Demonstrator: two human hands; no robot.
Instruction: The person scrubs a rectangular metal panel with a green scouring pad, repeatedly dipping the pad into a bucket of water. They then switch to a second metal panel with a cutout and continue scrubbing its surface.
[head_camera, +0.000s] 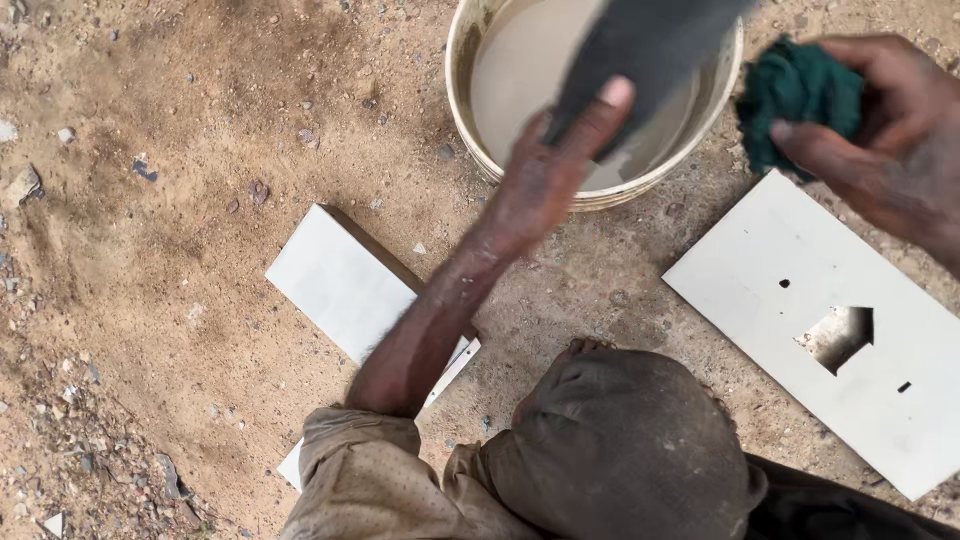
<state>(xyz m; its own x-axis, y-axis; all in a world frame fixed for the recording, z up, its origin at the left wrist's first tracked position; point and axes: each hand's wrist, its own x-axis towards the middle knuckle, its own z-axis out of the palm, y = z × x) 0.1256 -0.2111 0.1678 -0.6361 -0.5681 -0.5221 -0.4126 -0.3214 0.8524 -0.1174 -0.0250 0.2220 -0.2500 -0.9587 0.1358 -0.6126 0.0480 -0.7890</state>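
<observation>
My left hand (556, 158) reaches up from the lower middle and grips the lower edge of a dark grey flat slab (645, 45). The slab hangs tilted over a pale bucket (462, 110) of murky grey water. At the top right, beside the bucket, my right hand (895, 140) is closed on a crumpled dark green cloth (800, 88). Cloth and slab are apart. The slab's top runs out of view.
A white tile with a house-shaped cutout and small holes (780, 270) lies on the ground under my right hand. Another white tile (335, 275) lies under my left forearm. My bent knee (625, 445) fills the lower middle. Sandy ground with pebbles (150, 250) spreads left.
</observation>
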